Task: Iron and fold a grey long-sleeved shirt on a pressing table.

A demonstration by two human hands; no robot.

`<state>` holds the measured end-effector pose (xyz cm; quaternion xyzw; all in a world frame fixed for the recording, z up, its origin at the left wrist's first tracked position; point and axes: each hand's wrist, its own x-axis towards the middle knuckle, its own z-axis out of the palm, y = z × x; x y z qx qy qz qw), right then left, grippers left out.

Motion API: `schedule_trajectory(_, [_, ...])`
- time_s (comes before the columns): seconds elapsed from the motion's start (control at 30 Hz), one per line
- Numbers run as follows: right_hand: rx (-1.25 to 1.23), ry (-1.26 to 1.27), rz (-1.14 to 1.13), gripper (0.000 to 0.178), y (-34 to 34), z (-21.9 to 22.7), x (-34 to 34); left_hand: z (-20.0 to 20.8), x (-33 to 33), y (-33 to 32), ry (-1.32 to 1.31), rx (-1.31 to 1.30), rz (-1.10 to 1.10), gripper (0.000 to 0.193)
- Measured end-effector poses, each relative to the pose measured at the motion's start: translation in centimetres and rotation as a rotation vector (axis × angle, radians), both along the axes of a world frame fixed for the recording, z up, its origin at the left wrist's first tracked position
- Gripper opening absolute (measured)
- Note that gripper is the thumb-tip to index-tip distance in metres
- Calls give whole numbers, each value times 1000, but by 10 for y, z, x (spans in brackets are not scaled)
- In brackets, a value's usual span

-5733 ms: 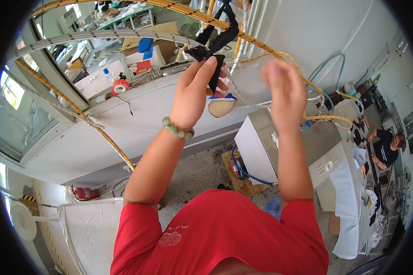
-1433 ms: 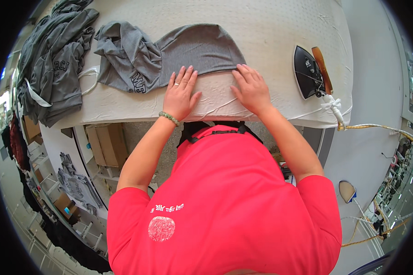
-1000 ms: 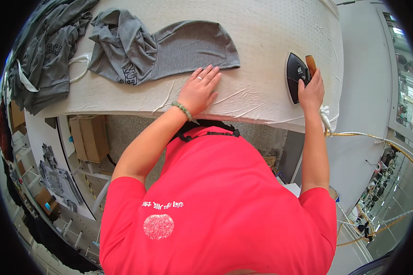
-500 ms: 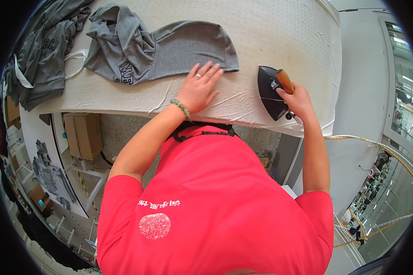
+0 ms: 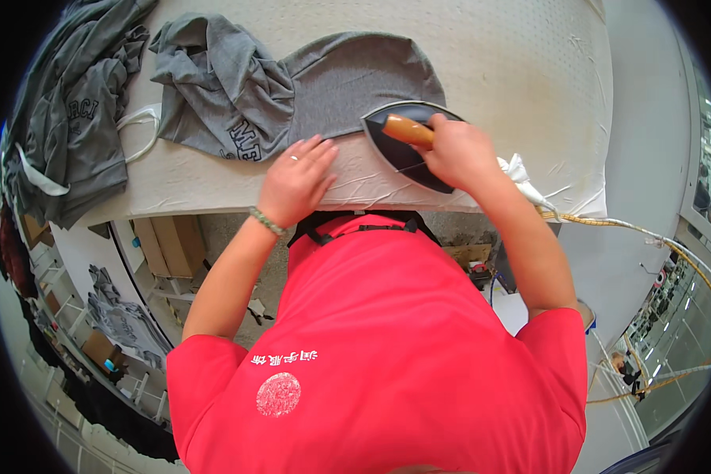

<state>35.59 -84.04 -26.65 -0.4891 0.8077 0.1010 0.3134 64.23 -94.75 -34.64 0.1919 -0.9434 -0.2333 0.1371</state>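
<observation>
A grey garment with dark lettering (image 5: 229, 87) lies on the pale covered ironing table (image 5: 521, 71), bunched at its left and spread flat at its right. My right hand (image 5: 460, 152) is closed round the wooden handle of a black iron (image 5: 419, 170). The iron's tip reaches the near edge of the flat part. Beside that same edge, my left hand (image 5: 299, 178) rests with fingers stretched out, its fingertips by the cloth. It holds nothing.
More grey garments (image 5: 71, 118) are heaped at the table's left end, with a white strap (image 5: 142, 130) next to them. A hose and cord (image 5: 608, 222) run from the iron off to the right. Below the table stands a cardboard box (image 5: 170, 245).
My right hand has brought the iron left from the bare table to the garment's edge. My left hand has slid off the flat cloth toward the left and nearer to me.
</observation>
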Motion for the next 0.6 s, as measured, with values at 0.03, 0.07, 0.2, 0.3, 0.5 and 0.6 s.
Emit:
schedule_trajectory(0.03, [-30,-29,2,35,-10,-1,15,6,4,-14,59,77,9,40])
schedule_trajectory(0.07, [-55,-54,-5,35,-18,-4,32,16,-1,-37,145,49,97,37])
schedule_trajectory(0.2, [-96,-180,56,33,-42,-12,110,32,-39,-130,248,7,238,31])
schedule_trajectory(0.3, [-106,-273,84,41,-54,-4,129,16,-67,-171,225,-75,143,25])
schedule_trajectory(0.5, [-202,-8,-581,57,-6,12,76,0,-81,-188,-254,175,70,24])
schedule_trajectory(0.6, [-212,97,-683,50,-2,4,48,-8,-81,-187,-175,226,30,26])
